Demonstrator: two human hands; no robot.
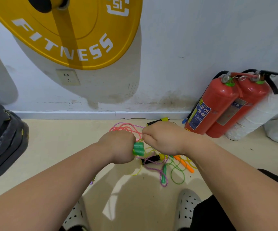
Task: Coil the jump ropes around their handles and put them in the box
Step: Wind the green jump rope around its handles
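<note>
Left hand [120, 146] clamps the green handles [138, 148] while right hand [164, 139] pinches the pink rope [126, 128]; taut, side-by-side wraps should coil best.

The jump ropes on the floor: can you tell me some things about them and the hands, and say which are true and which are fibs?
1. The left hand grips a pair of green handles. True.
2. The right hand is open and empty. False: it is closed in a fist on the pink rope.
3. An orange handle lies on the floor. True.
4. All the ropes are already in a box. False: a tangle of ropes lies on the floor, and no box is in view.
5. Two red fire extinguishers stand by the wall. True.
</note>
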